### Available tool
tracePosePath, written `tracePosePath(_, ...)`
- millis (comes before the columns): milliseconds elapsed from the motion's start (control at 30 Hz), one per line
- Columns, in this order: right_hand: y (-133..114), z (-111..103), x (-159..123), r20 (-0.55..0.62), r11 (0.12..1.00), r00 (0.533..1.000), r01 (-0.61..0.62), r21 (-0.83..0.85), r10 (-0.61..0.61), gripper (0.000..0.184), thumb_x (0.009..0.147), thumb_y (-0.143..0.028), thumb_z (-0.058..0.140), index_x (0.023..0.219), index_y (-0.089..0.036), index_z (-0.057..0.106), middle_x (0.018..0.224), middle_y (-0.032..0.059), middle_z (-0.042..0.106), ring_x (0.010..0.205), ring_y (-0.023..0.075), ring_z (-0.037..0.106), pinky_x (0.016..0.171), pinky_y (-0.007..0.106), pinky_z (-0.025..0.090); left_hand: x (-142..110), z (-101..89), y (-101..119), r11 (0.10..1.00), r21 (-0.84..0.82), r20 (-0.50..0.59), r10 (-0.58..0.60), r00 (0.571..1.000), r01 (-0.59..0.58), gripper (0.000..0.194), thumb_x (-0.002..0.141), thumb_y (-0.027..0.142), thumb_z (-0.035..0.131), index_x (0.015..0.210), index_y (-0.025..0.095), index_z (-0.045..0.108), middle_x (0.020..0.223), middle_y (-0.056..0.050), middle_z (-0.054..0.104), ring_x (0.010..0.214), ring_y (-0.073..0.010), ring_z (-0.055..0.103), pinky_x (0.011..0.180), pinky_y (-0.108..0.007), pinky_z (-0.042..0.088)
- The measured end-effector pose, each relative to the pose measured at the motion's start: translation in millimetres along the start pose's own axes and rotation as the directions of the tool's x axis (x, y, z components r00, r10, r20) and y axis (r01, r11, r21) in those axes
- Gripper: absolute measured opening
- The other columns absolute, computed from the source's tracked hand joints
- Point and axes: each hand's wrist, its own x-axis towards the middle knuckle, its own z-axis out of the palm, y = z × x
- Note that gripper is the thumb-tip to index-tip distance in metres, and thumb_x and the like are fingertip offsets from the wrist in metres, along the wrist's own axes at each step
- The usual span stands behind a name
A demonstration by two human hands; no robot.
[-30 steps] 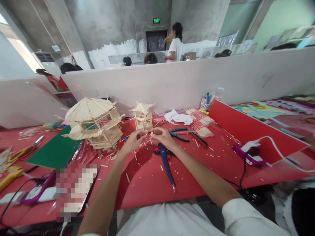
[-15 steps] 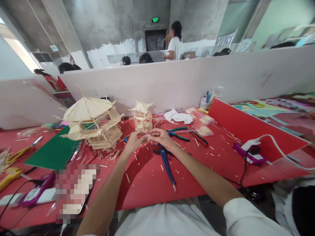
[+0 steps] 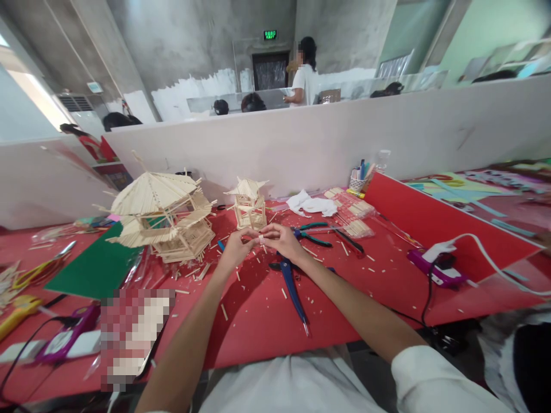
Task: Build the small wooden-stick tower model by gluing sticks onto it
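Observation:
My left hand (image 3: 238, 245) and my right hand (image 3: 280, 240) meet fingertip to fingertip above the red table. Pinched between them is a small piece of pale wooden stick (image 3: 260, 238), mostly covered by the fingers. Just beyond stands a small pavilion model (image 3: 249, 209) built of wooden sticks. A larger stick pavilion (image 3: 161, 215), with a wide layered roof, sits to the left. Blue-handled cutters (image 3: 293, 289) lie under my right wrist, and pliers with green and black handles (image 3: 316, 235) rest behind it.
Stick scraps litter the red tabletop (image 3: 258, 332). At left are a green board (image 3: 92, 264), a yellow glue gun (image 3: 19, 315) and a power strip. Bagged sticks (image 3: 350, 209), a white cloth (image 3: 310, 203), a red board (image 3: 430, 223) and a purple socket (image 3: 437, 269) lie right. A white partition (image 3: 301, 137) closes the back.
Both hands stay together at nearly the same spot, with only a slight shift of the fingers around the small stick piece. The view has moved very slightly.

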Motion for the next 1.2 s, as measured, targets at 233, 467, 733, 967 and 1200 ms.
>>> tracePosePath(233, 2.0, -0.5, -1.1, 0.043, 1.0, 0.999, 0.024, -0.013, -0.024, 0.033, 0.069, -0.032, 0.075, 0.094, -0.02, 0.057, 0.081, 0.0012, 0.068, 0.069, 0.0164, 0.068, 0.065, 0.03, 0.057, -1.2, -2.6, 2.7, 0.998, 0.066, 0.012, 0.001, 1.0, -0.002, 0.027, 0.078, 0.038, 0.067, 0.087, 0.013, 0.073, 0.073, -0.004, 0.07, 0.055, -0.0109, 0.054, 0.054, -0.022, 0.042)
tracePosePath(467, 3.9, -2.1, -1.1, 0.08, 0.974, 0.985, 0.162, -0.156, -0.151, 0.029, 0.075, -0.032, 0.071, 0.096, -0.021, 0.055, 0.083, 0.0012, 0.07, 0.076, 0.0172, 0.069, 0.075, 0.031, 0.055, -1.2, -7.5, 6.4, 0.987, 0.141, 0.076, 0.066, 0.995, -0.076, 0.023, 0.082, 0.034, 0.063, 0.092, 0.016, 0.074, 0.091, -0.007, 0.073, 0.072, -0.0153, 0.063, 0.067, -0.025, 0.048)
tracePosePath(733, 8.8, -0.2, -1.2, 0.111, 0.974, 0.986, 0.139, -0.18, -0.12, 0.029, 0.076, -0.037, 0.07, 0.093, -0.021, 0.054, 0.084, 0.0031, 0.07, 0.076, 0.0181, 0.07, 0.069, 0.028, 0.053, -1.9, -13.0, 6.9, 0.971, 0.219, 0.117, 0.074, 0.99, -0.099, 0.022, 0.083, 0.034, 0.061, 0.086, 0.015, 0.071, 0.079, -0.005, 0.07, 0.071, -0.0159, 0.061, 0.069, -0.026, 0.048)
tracePosePath(967, 7.6, -2.6, -3.0, 0.198, 0.933, 0.965, 0.223, -0.284, -0.17, 0.018, 0.08, -0.032, 0.066, 0.089, -0.021, 0.054, 0.084, 0.002, 0.07, 0.083, 0.0185, 0.07, 0.078, 0.031, 0.053, -4.5, -18.3, 9.5, 0.983, 0.18, 0.222, 0.002, 0.975, -0.043, 0.017, 0.08, 0.03, 0.061, 0.077, 0.013, 0.066, 0.067, -0.002, 0.066, 0.062, -0.0131, 0.056, 0.063, -0.024, 0.045)
tracePosePath(1200, -4.3, -5.2, -9.2, 0.382, 0.863, 0.912, 0.307, -0.401, -0.147, 0.014, 0.083, -0.027, 0.065, 0.091, -0.022, 0.054, 0.084, 0.0028, 0.071, 0.083, 0.0199, 0.071, 0.075, 0.031, 0.052, -12.7, -31.9, 18.2, 0.98, 0.198, 0.434, -0.073, 0.898, -0.016, 0.014, 0.075, 0.018, 0.053, 0.076, 0.014, 0.066, 0.069, -0.003, 0.069, 0.064, -0.0146, 0.062, 0.063, -0.024, 0.046)
